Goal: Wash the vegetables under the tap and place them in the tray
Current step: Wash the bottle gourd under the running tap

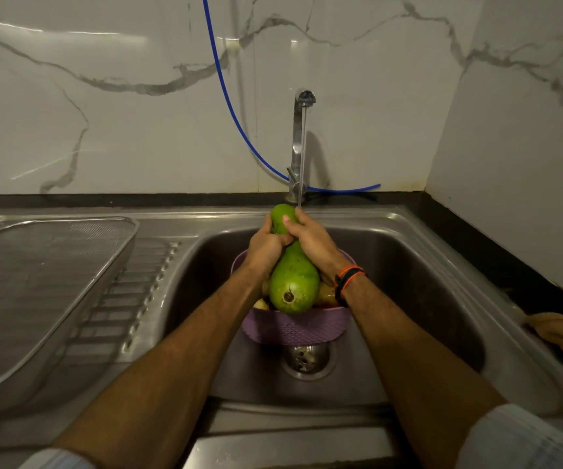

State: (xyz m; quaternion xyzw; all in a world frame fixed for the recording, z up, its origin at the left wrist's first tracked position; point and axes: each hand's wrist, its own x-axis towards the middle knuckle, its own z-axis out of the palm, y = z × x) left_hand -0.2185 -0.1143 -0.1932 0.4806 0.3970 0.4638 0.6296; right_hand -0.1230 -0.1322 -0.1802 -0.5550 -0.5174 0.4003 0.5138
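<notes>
Under the tap (302, 143) at 12 o'clock, left hand (265, 247) and right hand (314, 243) fingers clamped round wet gourd (293, 282) neck; slick skin, likely slips into purple basket (295, 328).

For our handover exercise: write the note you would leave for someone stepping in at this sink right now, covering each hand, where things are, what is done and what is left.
Left hand: gripping the narrow neck of the green gourd.
Right hand: also wrapped around the neck, water from the tap running onto it.
The gourd is held over the purple basket, which stands in the sink and holds more vegetables.
The mesh tray on the drainboard to the left shows nothing in it.
Done: gourd under water.
Left: finish rinsing it, put it in the tray, then wash the rest.
</notes>
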